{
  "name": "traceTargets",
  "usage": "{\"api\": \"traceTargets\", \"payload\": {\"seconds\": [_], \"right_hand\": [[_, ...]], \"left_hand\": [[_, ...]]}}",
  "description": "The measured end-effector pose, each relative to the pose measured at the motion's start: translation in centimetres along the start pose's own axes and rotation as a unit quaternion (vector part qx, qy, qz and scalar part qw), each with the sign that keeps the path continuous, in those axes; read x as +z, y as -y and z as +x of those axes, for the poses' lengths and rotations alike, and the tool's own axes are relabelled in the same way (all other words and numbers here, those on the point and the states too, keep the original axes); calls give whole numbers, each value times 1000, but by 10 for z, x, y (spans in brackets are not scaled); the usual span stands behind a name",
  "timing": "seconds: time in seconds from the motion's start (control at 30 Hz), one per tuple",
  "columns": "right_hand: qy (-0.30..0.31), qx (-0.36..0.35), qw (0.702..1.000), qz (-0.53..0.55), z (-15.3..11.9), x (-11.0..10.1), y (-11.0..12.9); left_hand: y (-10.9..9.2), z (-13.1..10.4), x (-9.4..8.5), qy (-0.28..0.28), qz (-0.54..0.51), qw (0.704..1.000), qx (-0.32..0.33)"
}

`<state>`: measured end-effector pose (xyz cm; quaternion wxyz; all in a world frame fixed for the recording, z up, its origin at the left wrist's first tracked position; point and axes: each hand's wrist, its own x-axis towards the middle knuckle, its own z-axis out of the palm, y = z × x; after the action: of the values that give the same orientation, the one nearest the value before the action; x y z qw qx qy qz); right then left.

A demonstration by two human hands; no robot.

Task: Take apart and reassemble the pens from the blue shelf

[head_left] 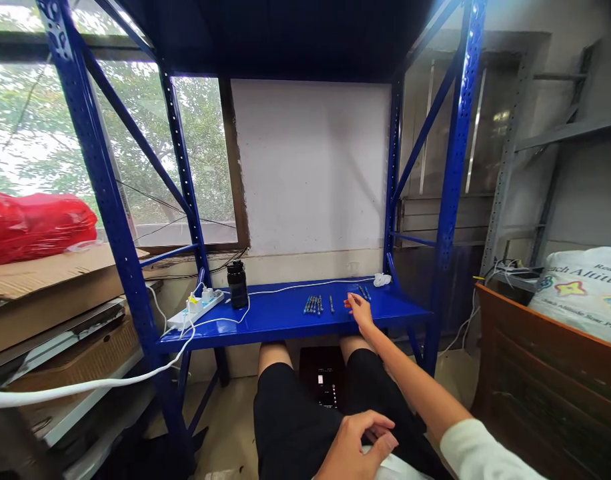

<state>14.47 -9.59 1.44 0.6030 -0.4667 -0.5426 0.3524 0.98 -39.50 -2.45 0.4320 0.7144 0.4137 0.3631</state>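
Note:
On the blue shelf table (280, 319), slim dark blue pens lie in small groups. Several pens (313, 305) are side by side near the middle, and a single pen (331, 304) is a little to their right. Farther right, a few more pens (364, 293) lie just behind my right hand (359, 311). That hand is above the table's front part, its fingers loosely bent and pointing left, with nothing visible in them. Low in front of my body, over my lap, my left hand (356, 443) hangs with loosely curved fingers and the thumb apart, holding nothing.
A black bottle (237, 285) and a white power strip (195, 311) with cables stand on the table's left. Blue posts (453, 153) frame both sides. A cardboard box (50, 287) is at left; a brown wooden panel (545, 373) and white sack (583, 293) are at right.

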Motion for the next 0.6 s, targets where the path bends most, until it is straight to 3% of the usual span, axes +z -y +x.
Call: {"api": "traceTargets", "payload": {"seconds": [0.1,0.27,0.43,0.6], "right_hand": [[44,-23,986,-158,16,4,-11],[111,-80,927,-349,18,22,-30],[153,-129,872,-448,20,39,-38],[183,-153,843,-482,25,48,-39]], "left_hand": [[-1,-1,0,-5,14,1000,-15],[3,-1,3,-19,-11,1000,-20],[8,-2,4,-24,-11,1000,-16],[9,-2,4,-15,-6,1000,-12]]}}
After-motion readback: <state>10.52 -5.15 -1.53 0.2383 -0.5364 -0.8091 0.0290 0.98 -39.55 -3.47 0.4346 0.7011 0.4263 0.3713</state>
